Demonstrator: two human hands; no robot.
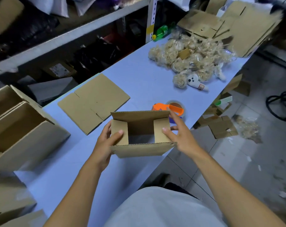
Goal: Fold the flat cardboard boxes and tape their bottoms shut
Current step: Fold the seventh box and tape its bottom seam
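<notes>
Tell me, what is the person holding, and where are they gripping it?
The opened cardboard box: left hand grips its left end, thumb on the folded flap; right hand presses the right flap.

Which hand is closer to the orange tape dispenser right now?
Right. The right hand is at the box's right end, just in front of the tape dispenser. The left hand holds the box's left end, the box's length farther away.

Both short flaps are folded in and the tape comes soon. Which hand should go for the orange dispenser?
Probably the right hand: the orange tape dispenser sits just beyond its fingers, behind the box. The left hand grips the box's far side and can steady it.
</notes>
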